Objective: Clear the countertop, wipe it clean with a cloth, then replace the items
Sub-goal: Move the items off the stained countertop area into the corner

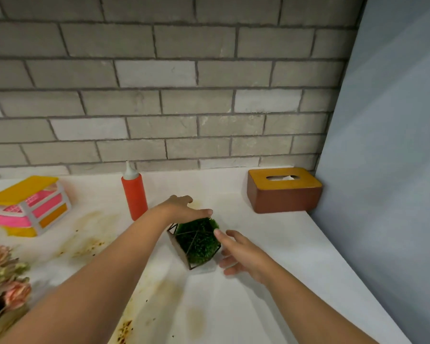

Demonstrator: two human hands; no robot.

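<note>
Countertop [258,306] is white, and brown stains [124,328] spot its near left part, so by my reading the clearing step is in hand and no wiping has begun. At the near left edge lies a bunch of pink flowers [8,276]. Mid-counter, straight ahead, stands the moss planter [196,242], a wire frame on a pale base, filled with green moss; it is about as wide as it is tall, with no clear long axis. It sits between the 2 hands. The left hand [181,208] lies flat at the planter's far left top edge with fingers straight, and the right hand [243,254] comes in from the near right with fingers spread, 1 fingertip at the moss. Neither hand is wrapped round the frame, and both are equally close, so a lift likely needs both sides squeezed. Farther back, a red squeeze bottle [134,194] stands just left of the left hand. A pink and yellow drawer unit [32,204] of 3 closed drawers sits far left, contents hidden. Far right, a wooden tissue box [283,192] shows white tissue [287,178] in its slot.
</note>
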